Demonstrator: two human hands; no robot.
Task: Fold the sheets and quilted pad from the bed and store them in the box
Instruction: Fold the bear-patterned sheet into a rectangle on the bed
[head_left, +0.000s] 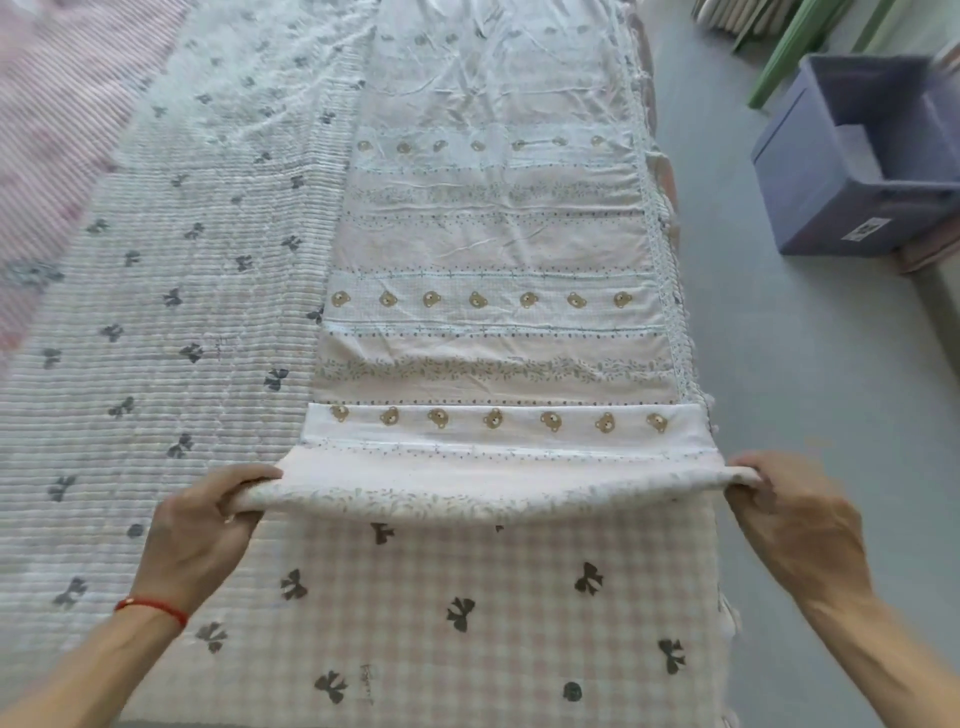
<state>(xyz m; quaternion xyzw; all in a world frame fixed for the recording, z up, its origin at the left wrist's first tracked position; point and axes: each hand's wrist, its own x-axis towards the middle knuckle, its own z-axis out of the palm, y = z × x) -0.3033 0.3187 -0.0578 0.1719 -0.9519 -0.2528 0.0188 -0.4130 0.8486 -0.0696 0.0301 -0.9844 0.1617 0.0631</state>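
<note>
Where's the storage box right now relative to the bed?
In the head view the blue box sits on the floor at the upper right, off the bed's right edge, beyond the right hand and beside green legs.

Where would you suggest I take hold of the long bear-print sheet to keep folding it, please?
Grip the long bear-print sheet at the two ends of its near folded edge, coming in from each side, as the left hand and right hand do: the strip is narrow, so both ends lift level.

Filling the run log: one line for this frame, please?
step: folding sheet | left hand: grips near fold end | right hand: grips other end | under: quilted pad | box: on floor, right of bed
</note>
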